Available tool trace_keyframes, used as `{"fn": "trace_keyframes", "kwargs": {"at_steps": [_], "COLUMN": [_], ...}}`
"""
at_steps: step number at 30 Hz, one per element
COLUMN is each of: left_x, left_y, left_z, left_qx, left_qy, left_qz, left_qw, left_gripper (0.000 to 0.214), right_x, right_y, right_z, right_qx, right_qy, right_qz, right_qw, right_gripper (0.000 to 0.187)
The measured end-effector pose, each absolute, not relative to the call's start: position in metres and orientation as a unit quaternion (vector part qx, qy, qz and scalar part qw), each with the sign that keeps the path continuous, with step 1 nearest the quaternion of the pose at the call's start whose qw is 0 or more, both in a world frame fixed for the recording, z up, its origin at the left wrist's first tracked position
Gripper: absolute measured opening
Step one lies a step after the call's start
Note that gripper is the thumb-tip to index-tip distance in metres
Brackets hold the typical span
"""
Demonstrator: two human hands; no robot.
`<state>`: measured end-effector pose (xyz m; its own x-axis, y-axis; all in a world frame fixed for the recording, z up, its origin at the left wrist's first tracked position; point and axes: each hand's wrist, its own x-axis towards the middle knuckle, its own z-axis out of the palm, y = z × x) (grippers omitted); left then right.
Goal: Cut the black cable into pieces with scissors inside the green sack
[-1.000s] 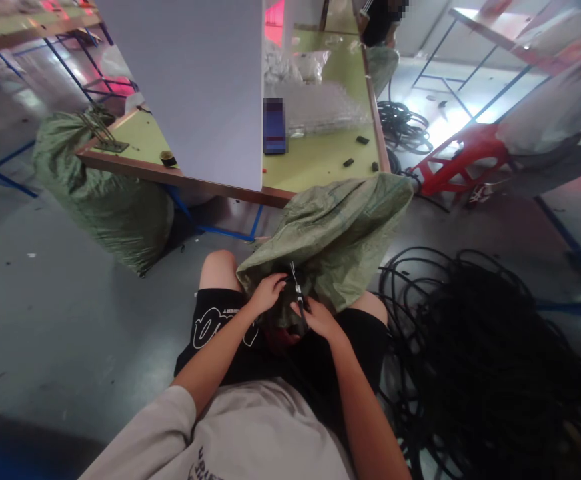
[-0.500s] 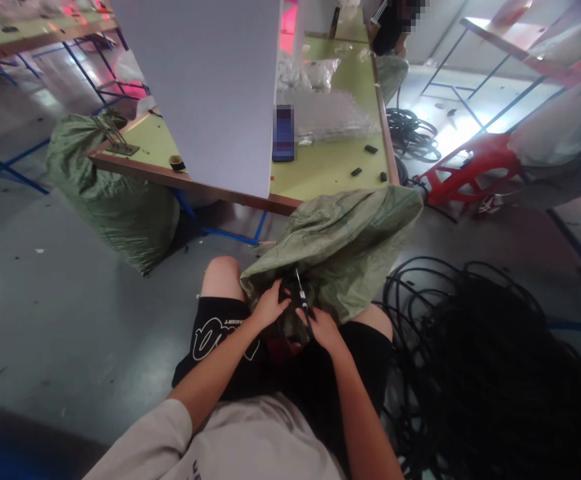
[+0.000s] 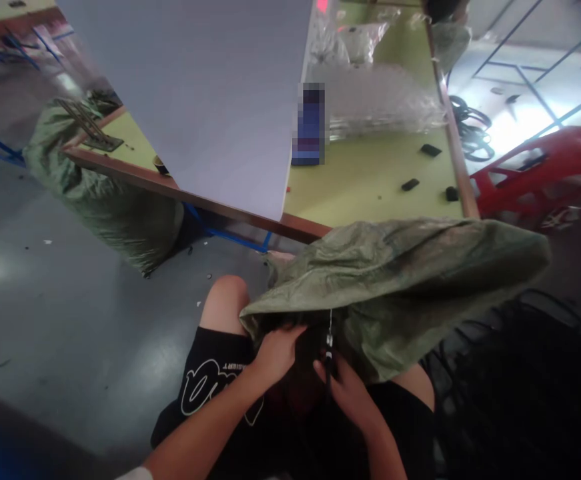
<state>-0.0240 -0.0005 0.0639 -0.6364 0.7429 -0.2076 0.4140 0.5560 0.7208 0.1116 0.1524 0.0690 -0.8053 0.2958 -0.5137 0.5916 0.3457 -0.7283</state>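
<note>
A green woven sack (image 3: pixel 400 280) lies across my lap with its mouth toward me. My left hand (image 3: pixel 275 350) reaches into the dark opening, fingers curled over something black inside. My right hand (image 3: pixel 345 390) is closed around a thin black cable with a small metal-tipped plug (image 3: pixel 329 340) that points up out of the sack mouth. What the left fingers hold is hidden in shadow.
A yellow-green table (image 3: pixel 370 187) with a grey upright panel (image 3: pixel 210 93), a phone (image 3: pixel 309 123), clear plastic bags (image 3: pixel 380 100) and small black parts stands ahead. A second full green sack (image 3: pixel 100 200) leans at the left. A heap of black cables (image 3: pixel 520 387) lies right; a red frame (image 3: pixel 540 173) beyond.
My head has moved closer and lower, so the sack and table fill more of the view. Both hands stay at the sack mouth, the cable plug still upright in the right hand.
</note>
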Motion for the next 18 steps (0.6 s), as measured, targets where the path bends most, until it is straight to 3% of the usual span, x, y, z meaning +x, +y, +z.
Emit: {"fn": "trace_keyframes", "kwargs": {"at_steps": [12,18], "left_x": [-0.035,-0.039], "left_y": [0.014,0.017], "left_z": [0.065,0.064], "left_qx": [0.311,0.257], "left_qy": [0.83,0.866], "left_qz": [0.323,0.26], "left_qw": [0.331,0.342], "left_gripper": [0.056,0.04], "right_x": [0.102,0.105], "right_y": [0.168,0.168], "right_z": [0.057,0.031], "right_qx": [0.288,0.245], "right_qy": [0.77,0.784], "right_qz": [-0.533,-0.529], "right_qw": [0.198,0.215], "right_gripper": [0.064,0.083]}}
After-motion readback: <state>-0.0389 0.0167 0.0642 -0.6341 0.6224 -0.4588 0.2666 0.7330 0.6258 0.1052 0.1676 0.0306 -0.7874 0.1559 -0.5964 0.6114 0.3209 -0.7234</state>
